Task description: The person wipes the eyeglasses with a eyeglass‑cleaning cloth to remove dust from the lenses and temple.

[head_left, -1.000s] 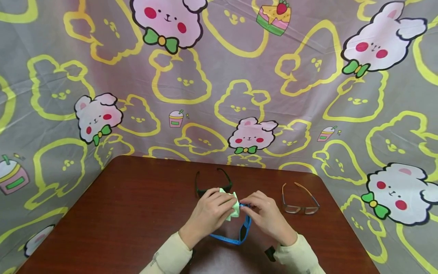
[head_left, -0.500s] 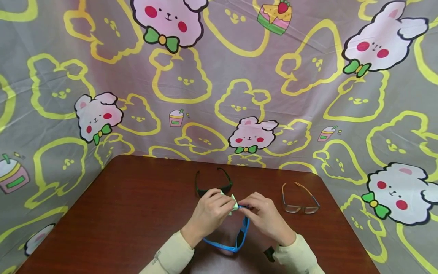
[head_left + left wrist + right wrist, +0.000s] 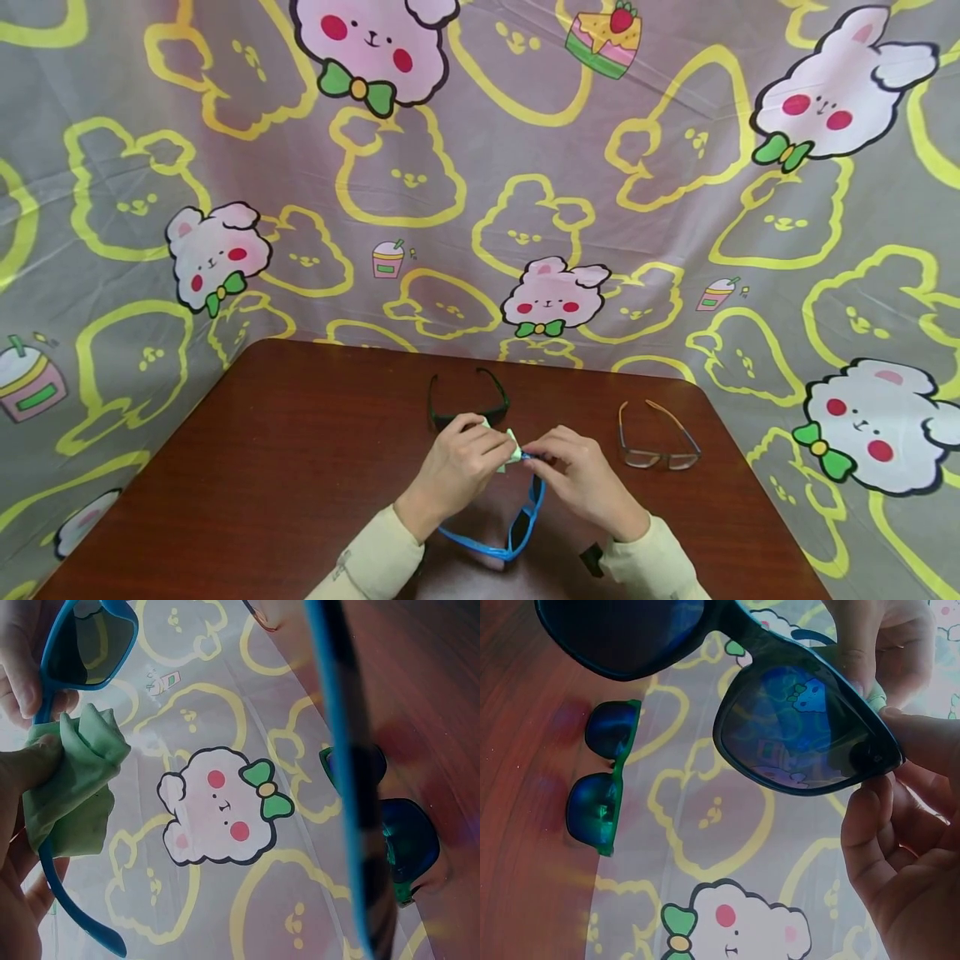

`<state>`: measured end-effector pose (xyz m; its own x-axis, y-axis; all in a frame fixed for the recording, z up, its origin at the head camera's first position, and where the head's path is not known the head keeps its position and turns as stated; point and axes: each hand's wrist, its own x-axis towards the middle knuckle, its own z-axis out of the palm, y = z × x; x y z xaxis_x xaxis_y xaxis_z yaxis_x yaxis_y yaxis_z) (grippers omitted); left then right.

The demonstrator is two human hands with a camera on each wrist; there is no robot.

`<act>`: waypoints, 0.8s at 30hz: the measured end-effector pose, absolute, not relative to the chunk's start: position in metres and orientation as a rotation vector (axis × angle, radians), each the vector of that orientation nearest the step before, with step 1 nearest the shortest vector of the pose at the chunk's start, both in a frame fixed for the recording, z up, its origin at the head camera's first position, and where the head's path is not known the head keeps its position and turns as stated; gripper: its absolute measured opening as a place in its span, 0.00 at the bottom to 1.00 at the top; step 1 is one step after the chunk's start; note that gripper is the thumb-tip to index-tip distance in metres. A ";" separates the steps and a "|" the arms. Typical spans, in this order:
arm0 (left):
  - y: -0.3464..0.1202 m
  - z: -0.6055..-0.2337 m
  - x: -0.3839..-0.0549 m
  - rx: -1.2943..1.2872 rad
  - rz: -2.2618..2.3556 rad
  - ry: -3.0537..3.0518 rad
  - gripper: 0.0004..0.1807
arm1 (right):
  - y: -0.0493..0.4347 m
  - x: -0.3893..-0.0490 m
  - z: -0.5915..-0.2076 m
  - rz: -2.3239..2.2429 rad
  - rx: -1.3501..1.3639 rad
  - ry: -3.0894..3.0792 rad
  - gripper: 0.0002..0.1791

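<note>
Blue-framed sunglasses (image 3: 517, 533) with dark lenses are held between my two hands over the table. My left hand (image 3: 456, 467) pinches a folded pale green cloth (image 3: 82, 780) around one temple arm of them. The blue tip (image 3: 82, 922) of that arm sticks out past the cloth in the left wrist view. My right hand (image 3: 588, 479) pinches the frame at its hinge corner, and its thumb and fingers show beside the lens (image 3: 780, 735) in the right wrist view. The other temple arm (image 3: 349, 780) crosses close to the left wrist camera.
Dark green sunglasses (image 3: 604, 776) stand on the brown table (image 3: 300, 433) just beyond my left hand, temples pointing away. Clear-lens eyeglasses (image 3: 660, 459) with orange-tipped temples lie to the right. A cartoon-printed curtain (image 3: 420, 233) surrounds the table's back and sides.
The front of the blue sunglasses has swung down and toward me, slightly leftward. The cloth shows less between my hands than a second ago. Both hands keep their grips.
</note>
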<state>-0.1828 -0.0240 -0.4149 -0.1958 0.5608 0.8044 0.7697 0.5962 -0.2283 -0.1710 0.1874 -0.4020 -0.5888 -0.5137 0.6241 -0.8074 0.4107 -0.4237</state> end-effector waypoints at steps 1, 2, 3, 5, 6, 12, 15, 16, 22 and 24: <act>-0.024 -0.415 -0.183 -1.069 -0.277 -1.876 0.09 | 0.188 -0.171 -0.402 1.007 1.133 -2.269 0.10; -0.024 -0.414 -0.183 -1.069 -0.276 -1.869 0.09 | 0.188 -0.171 -0.402 1.007 1.133 -2.269 0.10; -0.024 -0.414 -0.183 -1.068 -0.273 -1.866 0.09 | 0.188 -0.171 -0.402 1.007 1.133 -2.267 0.10; -0.025 -0.414 -0.183 -1.066 -0.268 -1.869 0.08 | 0.188 -0.171 -0.402 1.008 1.135 -2.262 0.10; -0.026 -0.415 -0.182 -1.063 -0.266 -1.871 0.08 | 0.189 -0.171 -0.403 1.008 1.137 -2.262 0.10; -0.030 -0.417 -0.182 -1.054 -0.279 -1.878 0.06 | 0.192 -0.172 -0.403 1.015 1.120 -2.309 0.10; -0.032 -0.416 -0.183 -1.050 -0.287 -1.856 0.05 | 0.193 -0.173 -0.404 1.026 1.114 -2.328 0.11; -0.033 -0.416 -0.183 -1.047 -0.286 -1.852 0.05 | 0.193 -0.173 -0.404 1.028 1.118 -2.326 0.11; -0.039 -0.415 -0.183 -1.050 -0.298 -1.832 0.04 | 0.196 -0.174 -0.405 1.030 1.141 -2.300 0.09; -0.041 -0.415 -0.184 -1.042 -0.306 -1.824 0.04 | 0.197 -0.174 -0.405 1.031 1.129 -2.306 0.09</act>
